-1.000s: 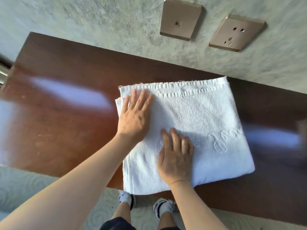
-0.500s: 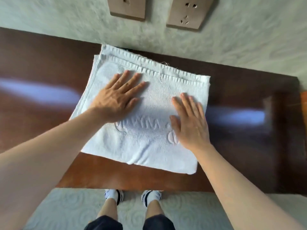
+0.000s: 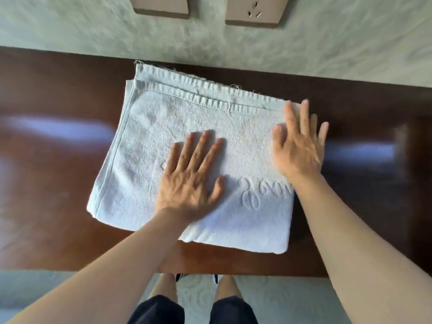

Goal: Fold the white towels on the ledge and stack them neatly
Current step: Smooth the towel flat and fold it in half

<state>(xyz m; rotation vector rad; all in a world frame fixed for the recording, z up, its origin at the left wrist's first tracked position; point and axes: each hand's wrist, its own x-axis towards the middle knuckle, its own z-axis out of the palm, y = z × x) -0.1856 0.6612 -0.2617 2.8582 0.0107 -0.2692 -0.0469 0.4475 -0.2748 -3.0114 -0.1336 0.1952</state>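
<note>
Towel (image 3: 145, 146), folded, lies on ledge (image 3: 58, 160); embossed script partly covered, unreadable. Left hand (image 3: 190, 181) and right hand (image 3: 298, 148) press flat, fingers spread.

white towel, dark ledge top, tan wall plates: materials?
Folded white towel: looks like cotton terry, matte looped pile, flat woven hem band with loose threads, embossed lettering. Dark reddish-brown ledge: probably lacquered wood or veneer; glossy, it reflects pale streaks. Tan square wall plates: smooth satin, plastic or metal, cannot tell.
</note>
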